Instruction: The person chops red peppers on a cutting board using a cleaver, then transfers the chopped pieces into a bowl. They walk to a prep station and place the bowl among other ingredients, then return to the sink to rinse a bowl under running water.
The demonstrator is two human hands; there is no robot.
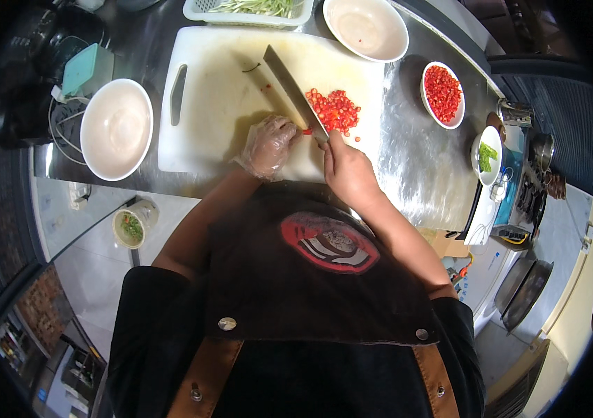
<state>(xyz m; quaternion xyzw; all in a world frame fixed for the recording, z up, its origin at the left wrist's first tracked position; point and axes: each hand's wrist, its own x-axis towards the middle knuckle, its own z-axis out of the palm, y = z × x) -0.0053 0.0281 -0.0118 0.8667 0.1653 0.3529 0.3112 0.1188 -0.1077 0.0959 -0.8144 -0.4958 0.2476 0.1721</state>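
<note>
My right hand [346, 166] grips the handle of a cleaver [296, 94], whose long blade slants up and left over a white plastic cutting board [213, 141]. My left hand [269, 143], in a clear plastic glove, rests on the board with its fingers curled against a red chili pepper [307, 132]. Only a short red end of that pepper shows between the fingertips and the blade; the glove hides the rest. Right of the blade lies a loose pile of chopped red chili [336, 111]. A dark stem [251, 67] and small red bits lie left of the blade.
Behind the board is a plastic basket [254, 20] of green stalks, beside a white bowl [367, 31]. Another white bowl [117, 130] stands left. On the right are a bowl of chopped chili [442, 95] and a bowl with green leaves [486, 157]. A bin [134, 224] stands below the counter.
</note>
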